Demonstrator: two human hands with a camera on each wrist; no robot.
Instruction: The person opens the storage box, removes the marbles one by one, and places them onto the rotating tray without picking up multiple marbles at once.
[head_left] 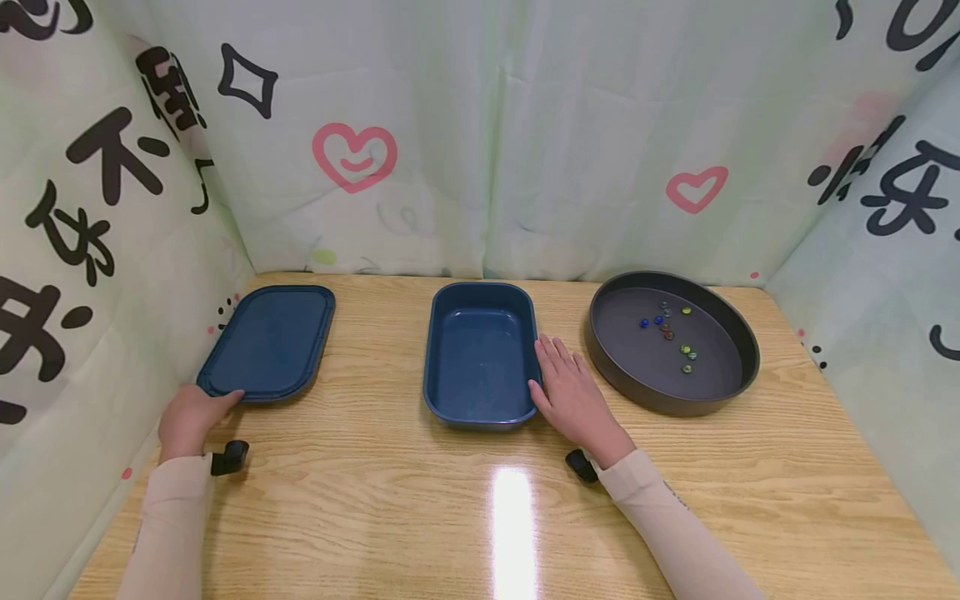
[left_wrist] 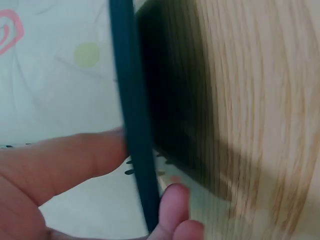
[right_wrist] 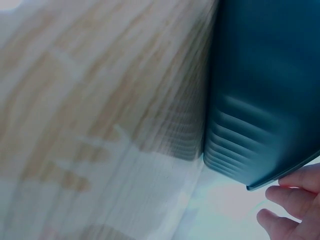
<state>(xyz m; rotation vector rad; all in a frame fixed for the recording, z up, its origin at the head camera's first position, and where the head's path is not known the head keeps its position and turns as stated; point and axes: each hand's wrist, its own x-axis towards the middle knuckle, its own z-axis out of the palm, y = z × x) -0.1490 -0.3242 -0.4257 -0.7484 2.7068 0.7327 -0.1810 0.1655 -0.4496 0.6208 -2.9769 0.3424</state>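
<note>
In the head view a flat blue lid (head_left: 270, 342) lies at the left, its near edge pinched by my left hand (head_left: 187, 421). The left wrist view has the lid's edge (left_wrist: 136, 110) between the thumb and fingers of that hand (left_wrist: 65, 170), with wood and a dark shadow under it. A deep blue container (head_left: 482, 358) stands mid-table, no contents visible. My right hand (head_left: 577, 400), fingers extended, rests against the container's right rim. From the right wrist, fingertips of the hand (right_wrist: 297, 202) touch the rim of the container (right_wrist: 265, 90).
A round dark pan (head_left: 675, 400) stands to the right of the right hand, holding several small marbles (head_left: 686, 350), blue, green and brownish. Printed curtains (head_left: 480, 167) enclose the back and both sides of the wooden table (head_left: 375, 500).
</note>
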